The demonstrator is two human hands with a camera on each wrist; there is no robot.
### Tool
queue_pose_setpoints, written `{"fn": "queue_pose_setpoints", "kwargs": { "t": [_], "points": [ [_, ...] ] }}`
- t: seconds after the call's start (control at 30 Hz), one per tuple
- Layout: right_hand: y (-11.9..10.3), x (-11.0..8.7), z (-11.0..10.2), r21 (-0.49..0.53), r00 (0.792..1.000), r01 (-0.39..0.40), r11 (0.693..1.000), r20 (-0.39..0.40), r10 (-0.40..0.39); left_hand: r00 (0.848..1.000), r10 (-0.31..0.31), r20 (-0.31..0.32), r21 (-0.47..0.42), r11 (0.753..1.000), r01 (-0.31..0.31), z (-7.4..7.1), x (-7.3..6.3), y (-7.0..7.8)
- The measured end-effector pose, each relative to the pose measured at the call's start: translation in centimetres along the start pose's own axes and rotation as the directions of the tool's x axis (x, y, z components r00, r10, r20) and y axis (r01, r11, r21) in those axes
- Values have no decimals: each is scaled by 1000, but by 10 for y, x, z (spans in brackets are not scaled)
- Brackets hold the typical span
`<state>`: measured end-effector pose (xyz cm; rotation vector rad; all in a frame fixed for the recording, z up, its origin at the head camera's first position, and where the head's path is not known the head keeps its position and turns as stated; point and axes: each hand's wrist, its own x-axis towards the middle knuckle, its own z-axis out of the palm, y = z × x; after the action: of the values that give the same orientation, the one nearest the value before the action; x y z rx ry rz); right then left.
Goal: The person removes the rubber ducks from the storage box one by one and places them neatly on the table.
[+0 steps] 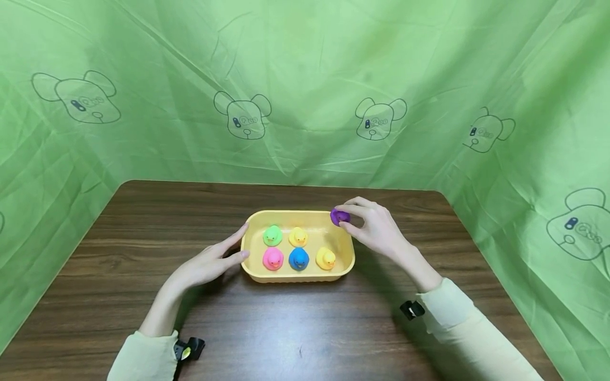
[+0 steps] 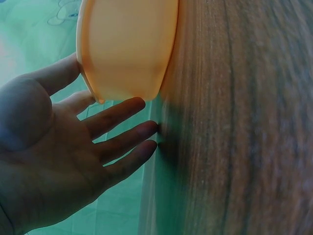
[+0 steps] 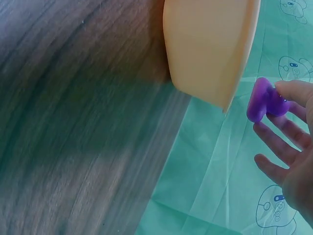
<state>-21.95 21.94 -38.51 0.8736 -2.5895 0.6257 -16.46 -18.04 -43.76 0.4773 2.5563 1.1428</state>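
Note:
A yellow tray (image 1: 286,277) stands on the table. Inside it, a green rubber duck (image 1: 272,236) and a yellow duck (image 1: 298,237) sit at the back. A pink duck (image 1: 273,259), a blue duck (image 1: 298,259) and a second yellow duck (image 1: 326,258) are at the front. With thumb and fingers, my right hand (image 1: 376,225) pinches a purple rubber duck (image 3: 266,102) above the tray's back right corner. My left hand (image 1: 205,263) touches the tray's left end; its fingers (image 2: 117,117) are fairly straight and spread.
The dark wooden table (image 1: 143,227) extends on all sides of the tray. Green cloth (image 1: 314,63) with printed animal heads hangs behind and beside it. A small black device (image 1: 189,349) is at the left sleeve, and another black device (image 1: 412,309) at the right one.

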Motion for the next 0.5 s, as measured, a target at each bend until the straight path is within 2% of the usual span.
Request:
{"fn": "queue_pose_setpoints", "kwargs": {
  "t": [0.5],
  "points": [
    [21,-7,-11,-25,998,-57,998,-21,56,1000,-7,1,-2,1000,7,0,-1,1]
  ]
}}
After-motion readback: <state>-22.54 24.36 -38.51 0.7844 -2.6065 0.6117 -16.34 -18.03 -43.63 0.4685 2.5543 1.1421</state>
